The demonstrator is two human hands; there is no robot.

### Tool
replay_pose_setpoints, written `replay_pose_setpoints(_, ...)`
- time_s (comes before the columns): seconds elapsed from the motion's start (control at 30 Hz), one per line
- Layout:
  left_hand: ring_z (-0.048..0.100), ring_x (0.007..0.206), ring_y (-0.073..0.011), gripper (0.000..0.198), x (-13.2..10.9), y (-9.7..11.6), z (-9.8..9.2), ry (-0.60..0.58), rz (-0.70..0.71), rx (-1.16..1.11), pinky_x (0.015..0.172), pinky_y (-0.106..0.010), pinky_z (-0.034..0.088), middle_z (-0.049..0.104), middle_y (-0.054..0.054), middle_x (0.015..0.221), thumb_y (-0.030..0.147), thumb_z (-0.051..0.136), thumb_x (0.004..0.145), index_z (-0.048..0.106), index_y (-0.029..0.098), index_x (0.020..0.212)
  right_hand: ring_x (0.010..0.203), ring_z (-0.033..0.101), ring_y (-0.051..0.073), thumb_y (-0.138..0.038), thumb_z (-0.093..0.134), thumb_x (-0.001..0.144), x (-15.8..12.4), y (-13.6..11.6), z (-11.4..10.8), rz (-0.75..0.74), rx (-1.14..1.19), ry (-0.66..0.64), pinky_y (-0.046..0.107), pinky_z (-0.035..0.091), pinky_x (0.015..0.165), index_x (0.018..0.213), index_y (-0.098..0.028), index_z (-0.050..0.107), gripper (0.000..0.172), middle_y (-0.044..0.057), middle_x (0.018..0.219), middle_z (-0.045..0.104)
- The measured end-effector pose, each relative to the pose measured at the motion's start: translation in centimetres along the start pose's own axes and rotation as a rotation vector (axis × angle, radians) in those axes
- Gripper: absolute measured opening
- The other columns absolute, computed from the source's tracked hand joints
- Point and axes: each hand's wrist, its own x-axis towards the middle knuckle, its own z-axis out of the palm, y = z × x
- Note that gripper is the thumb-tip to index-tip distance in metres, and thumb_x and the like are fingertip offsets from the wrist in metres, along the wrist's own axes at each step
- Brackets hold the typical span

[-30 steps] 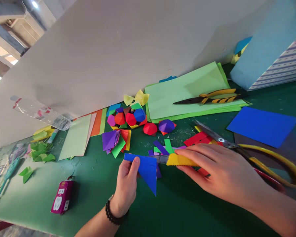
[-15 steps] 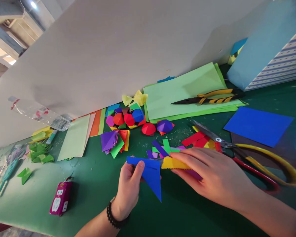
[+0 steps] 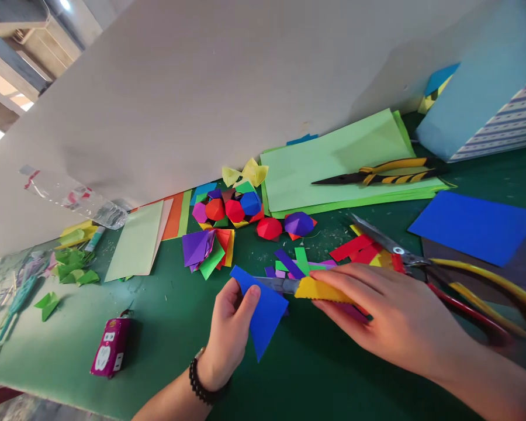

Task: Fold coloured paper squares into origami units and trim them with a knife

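My left hand pinches a folded piece of blue paper between thumb and fingers, one corner pointing down. My right hand grips a yellow-handled craft knife. Its metal blade points left and meets the upper part of the blue paper, where its tip is hidden behind the sheet. Just beyond the knife lie narrow paper strips in green, purple and red. Large scissors with red and yellow handles rest partly behind my right hand.
Folded paper gems sit by the wall, near a stack of coloured pieces. Black-yellow pliers lie on green sheets. Blue paper is at right. A plastic bottle, cream sheets and a purple box-shaped item are left.
The blue paper has turned in my left hand, its lower corner swinging left and its top edge now slanting. More of the blade shows. The whole view has shifted slightly.
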Motion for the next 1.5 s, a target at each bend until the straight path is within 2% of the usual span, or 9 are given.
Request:
replay_pose_setpoints(0.13,0.062,0.069,-0.0144,0.035,-0.1,-0.3,0.1,-0.065,0.001,0.009,0.067,-0.026,0.05,0.069,-0.003,0.081,0.048,0.078,0.073,0.068,0.016,0.085,0.077,0.069,0.019,-0.027,0.058,0.092,-0.3,-0.5,0.3,0.006,0.026,-0.005,0.031,0.053,0.066,0.11,-0.016,0.063,0.022,0.008,0.094,0.071)
replay_pose_setpoints(0.23,0.062,0.071,-0.0152,0.036,-0.1,-0.2,0.0,-0.085,0.009,0.009,0.068,-0.026,0.05,0.07,-0.004,0.082,0.048,0.079,0.072,0.071,0.016,0.087,0.079,0.069,0.02,-0.026,0.058,0.093,-0.3,-0.5,0.3,0.0,0.028,-0.023,0.031,0.054,0.065,0.111,-0.015,0.062,0.021,0.008,0.094,0.071)
replay_pose_setpoints(0.43,0.049,0.058,-0.0111,0.046,0.3,-0.1,-0.2,-0.023,-0.004,0.03,0.057,-0.023,0.042,0.058,0.0,0.059,0.059,0.077,0.069,0.066,0.015,0.067,0.079,0.068,0.02,-0.026,0.055,0.094,-0.3,-0.5,0.2,-0.035,0.023,-0.045,0.033,0.054,0.066,0.109,-0.015,0.062,0.019,0.007,0.093,0.07)
replay_pose_setpoints(0.67,0.049,0.057,-0.0128,0.042,0.6,-0.9,-0.4,0.042,0.107,0.128,0.054,-0.025,0.041,0.057,-0.001,0.06,0.054,0.076,0.072,0.064,0.016,0.058,0.077,0.067,0.019,-0.026,0.053,0.095,0.0,-1.0,0.4,-0.002,0.033,-0.031,0.03,0.053,0.064,0.11,-0.014,0.062,0.021,0.007,0.09,0.07)
replay_pose_setpoints(0.83,0.041,0.054,-0.0098,0.047,0.5,-1.4,-0.4,0.123,0.194,0.176,0.049,-0.023,0.037,0.047,0.001,0.059,0.054,0.073,0.074,0.056,0.016,0.053,0.077,0.068,0.019,-0.028,0.055,0.094,0.0,-0.4,0.1,0.02,0.025,-0.03,0.031,0.052,0.066,0.11,-0.015,0.062,0.022,0.007,0.092,0.07)
replay_pose_setpoints(1.0,0.041,0.055,-0.0093,0.052,0.3,-1.2,-0.5,0.105,0.201,0.219,0.048,-0.023,0.035,0.044,0.001,0.065,0.059,0.068,0.076,0.052,0.016,0.054,0.076,0.068,0.019,-0.028,0.054,0.094,0.2,0.3,-0.2,0.018,0.004,-0.025,0.031,0.052,0.067,0.111,-0.015,0.061,0.023,0.007,0.091,0.07)
replay_pose_setpoints(1.23,0.038,0.054,-0.0083,0.052,0.4,-1.4,-1.0,0.071,0.221,0.237,0.047,-0.024,0.031,0.04,0.002,0.065,0.056,0.066,0.08,0.046,0.016,0.053,0.075,0.068,0.018,-0.028,0.055,0.094,0.0,-0.1,0.1,0.034,0.023,-0.017,0.03,0.053,0.064,0.113,-0.016,0.06,0.023,0.007,0.091,0.07)
replay_pose_setpoints(1.5,0.034,0.056,-0.0082,0.052,0.7,-1.1,-1.1,0.0,0.267,0.308,0.05,-0.024,0.028,0.04,0.002,0.066,0.051,0.063,0.085,0.042,0.016,0.053,0.074,0.068,0.02,-0.026,0.056,0.092,0.5,0.4,-0.7,-0.015,0.008,0.003,0.033,0.053,0.066,0.108,-0.018,0.062,0.018,0.007,0.09,0.071)
